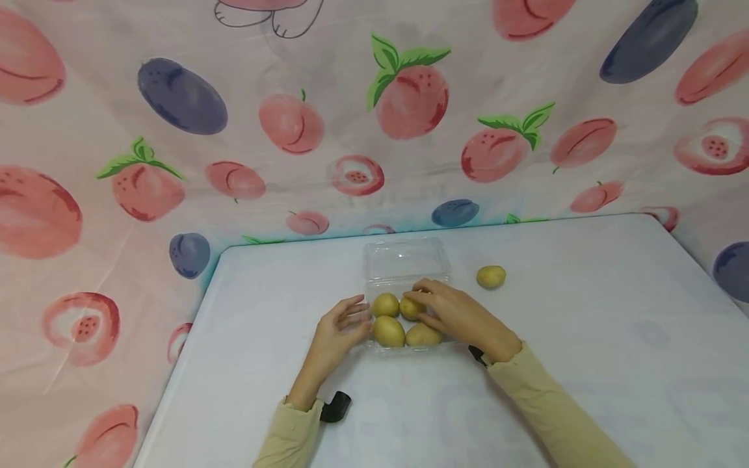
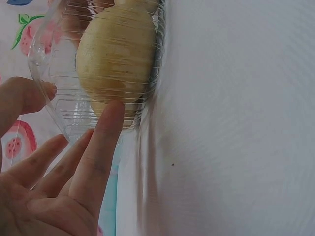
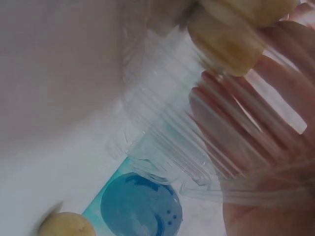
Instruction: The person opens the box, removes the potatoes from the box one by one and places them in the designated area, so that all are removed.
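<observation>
My left hand (image 1: 336, 328) rests flat-fingered against the clear box (image 1: 404, 273) (four potatoes (image 1: 389, 331) inside); my right hand (image 1: 453, 312) pinches one of them. A loose potato (image 1: 491, 277) lies right of the box.

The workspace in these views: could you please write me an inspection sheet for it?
Surface: white table, bare around the work.
Job's things: clear box, lid open toward the wall; four potatoes visible in its tray, packed close.
Clutter: one loose potato on the table, right of the box, apart from it.
Grips: left hand with straight fingers against the tray's left wall; right hand over the tray, fingertips on the rear right potato.
Cables: nothing seen; a black wrist unit at the left cuff.
Surroundings: fruit-print cloth behind and at both sides.
</observation>
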